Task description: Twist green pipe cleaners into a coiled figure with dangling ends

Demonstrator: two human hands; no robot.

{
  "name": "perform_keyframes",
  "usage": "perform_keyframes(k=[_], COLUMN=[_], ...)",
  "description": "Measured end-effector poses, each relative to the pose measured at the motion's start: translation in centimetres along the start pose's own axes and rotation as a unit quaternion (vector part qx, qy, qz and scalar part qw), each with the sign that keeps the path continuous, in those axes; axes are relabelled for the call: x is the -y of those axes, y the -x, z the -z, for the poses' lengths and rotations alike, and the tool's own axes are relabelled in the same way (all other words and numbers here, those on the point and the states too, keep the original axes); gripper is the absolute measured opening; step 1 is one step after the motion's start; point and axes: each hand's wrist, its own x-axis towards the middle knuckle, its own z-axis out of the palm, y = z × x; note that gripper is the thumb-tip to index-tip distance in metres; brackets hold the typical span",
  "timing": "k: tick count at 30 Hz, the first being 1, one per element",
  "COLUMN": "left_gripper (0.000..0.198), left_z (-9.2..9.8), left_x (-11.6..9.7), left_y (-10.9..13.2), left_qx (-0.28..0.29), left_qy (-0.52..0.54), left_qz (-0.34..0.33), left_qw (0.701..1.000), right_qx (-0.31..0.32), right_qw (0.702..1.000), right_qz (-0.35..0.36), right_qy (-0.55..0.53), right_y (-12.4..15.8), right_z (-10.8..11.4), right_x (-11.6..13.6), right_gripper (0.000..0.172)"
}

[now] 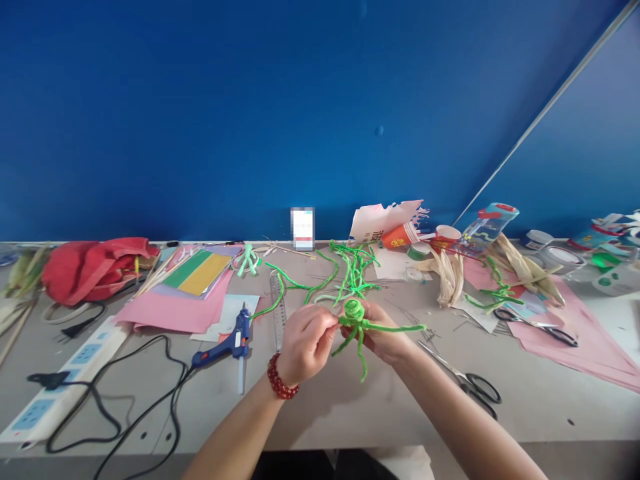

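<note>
A green pipe-cleaner figure (356,319) with a coiled top and several loose legs is held above the table between both hands. My left hand (306,343), with a red bead bracelet on the wrist, pinches one leg on the figure's left side. My right hand (385,337) is closed under the coil and holds the figure from the right. One green stem sticks out to the right past my right hand, and another hangs down between the hands.
Loose green pipe cleaners (350,273) lie behind the hands. Nearby lie a blue glue gun (227,343), a ruler (277,310), scissors (467,381), another pair of scissors (537,325), pink paper (175,307), a power strip (65,380), a red bag (95,267), dried husks (450,277) and paper cups (403,235).
</note>
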Motion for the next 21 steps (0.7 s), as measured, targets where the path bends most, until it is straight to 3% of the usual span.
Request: perform_keyframes(k=[4, 8, 13, 17, 21], left_gripper=[0.015, 0.015, 0.011, 0.013, 0.01], left_z=[-0.1, -0.4, -0.8, -0.8, -0.7], left_x=[0.2, 0.3, -0.1, -0.4, -0.3], left_y=[0.2, 0.5, 0.6, 0.1, -0.2], left_qx=[0.01, 0.007, 0.023, 0.032, 0.019], left_qy=[-0.002, 0.05, 0.089, 0.098, 0.095], left_qz=[0.01, 0.049, 0.11, 0.174, 0.225], left_qw=[1.0, 0.997, 0.99, 0.979, 0.97], right_qx=[-0.011, -0.011, -0.027, -0.047, -0.043], right_qw=[0.999, 0.996, 0.995, 0.997, 0.998], right_qz=[-0.033, -0.078, -0.086, -0.051, 0.035], right_qy=[-0.011, -0.03, -0.041, -0.043, -0.004], right_y=[-0.2, -0.4, -0.4, -0.6, -0.2], right_z=[0.1, 0.3, 0.3, 0.5, 1.5], right_x=[0.0, 0.1, -0.4, -1.1, -0.9], right_gripper=[0.029, 0.034, 0.036, 0.03, 0.02])
